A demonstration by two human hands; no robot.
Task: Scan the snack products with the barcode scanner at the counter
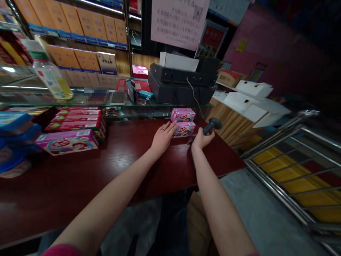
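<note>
My left hand (163,137) lies flat on the dark red counter (119,167) with its fingers stretched out. Its fingertips touch the left end of a small pink box (184,130) with a cartoon picture. Right behind that box stands a second pink box (183,115) of the same look. To the right, my right hand (203,138) is closed around the handle of a dark grey barcode scanner (213,125), whose rounded head points away to the right. A dark cord seems to hang below this hand.
Left on the counter are a longer pink box (68,142), several red boxes (77,119) and blue-lidded tubs (16,142). A bottle (48,71) stands on the glass shelf. Behind are a black machine (181,87) and white foam boxes (247,106); a metal rack (293,170) is at right.
</note>
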